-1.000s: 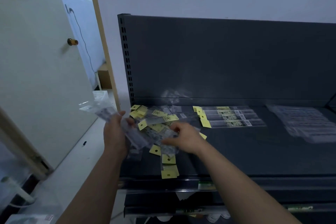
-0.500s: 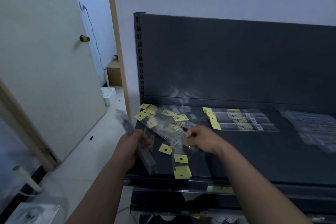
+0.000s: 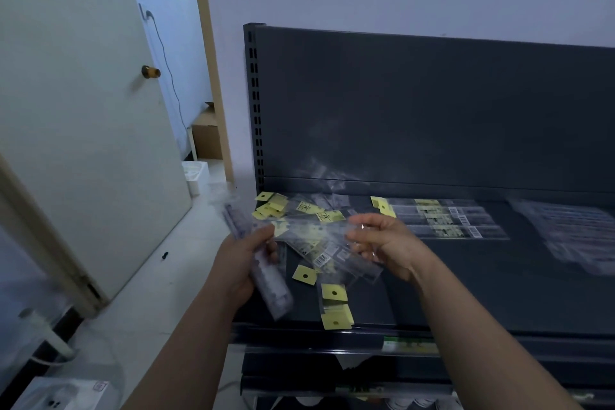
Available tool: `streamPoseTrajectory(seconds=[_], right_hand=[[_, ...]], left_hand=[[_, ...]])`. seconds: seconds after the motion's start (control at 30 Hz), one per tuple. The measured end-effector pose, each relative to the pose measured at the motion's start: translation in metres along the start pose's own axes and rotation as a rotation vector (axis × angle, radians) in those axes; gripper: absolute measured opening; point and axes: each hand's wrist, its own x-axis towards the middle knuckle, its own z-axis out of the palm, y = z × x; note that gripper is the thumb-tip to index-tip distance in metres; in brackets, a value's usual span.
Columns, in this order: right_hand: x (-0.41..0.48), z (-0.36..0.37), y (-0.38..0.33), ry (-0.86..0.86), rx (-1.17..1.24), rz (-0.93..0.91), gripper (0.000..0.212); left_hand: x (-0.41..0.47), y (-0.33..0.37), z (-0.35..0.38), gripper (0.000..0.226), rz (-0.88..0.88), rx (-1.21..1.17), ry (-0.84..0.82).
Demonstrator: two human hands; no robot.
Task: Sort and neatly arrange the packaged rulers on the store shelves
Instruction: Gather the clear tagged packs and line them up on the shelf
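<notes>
Now right hand (image 3: 382,243) up off loose pile (image 3: 299,206), pinching one clear ruler pack (image 3: 332,230) just above pile; was digging in it before. Left hand (image 3: 244,263) grips bundle (image 3: 269,286) left of pile. Pack likely joins bundle next.

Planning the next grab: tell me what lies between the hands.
Head view: the loose pile of packaged rulers on the shelf fills it, between the left hand, gripping a ruler bundle, and the right hand, pinching one pack.
</notes>
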Motion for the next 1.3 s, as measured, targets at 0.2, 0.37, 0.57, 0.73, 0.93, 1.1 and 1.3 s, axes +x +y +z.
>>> streamPoseTrajectory(seconds=[0.2,0.37,0.57,0.73,0.93,1.1,1.3], right_hand=[[0.012,-0.005,-0.004,0.134,0.355,-0.037,0.033],[0.008,-0.004,-0.012,0.011,0.139,-0.022,0.045],[0.014,0.032,-0.008,-0.058,0.098,-0.007,0.046],[0.018,0.027,0.002,0.191,-0.509,-0.134,0.032],[0.005,0.076,0.019,-0.132,-1.091,-0.407,0.028],[0.001,0.099,0.032,-0.344,-1.324,-0.44,0.036],[-0.001,0.112,0.039,-0.474,-1.163,-0.493,0.037]], left_hand=[[-0.012,0.006,0.004,0.028,-0.155,0.008,-0.17],[-0.013,0.007,-0.007,0.038,-0.066,0.25,-0.054],[-0.032,-0.005,0.011,0.032,-0.129,0.474,-0.282],[-0.033,0.004,-0.008,0.029,-0.093,0.315,-0.086],[-0.02,0.014,-0.035,0.007,-0.112,0.172,0.121],[-0.02,0.016,-0.05,0.015,-0.1,0.298,0.115],[-0.025,0.002,-0.066,0.018,-0.126,0.459,0.163]])
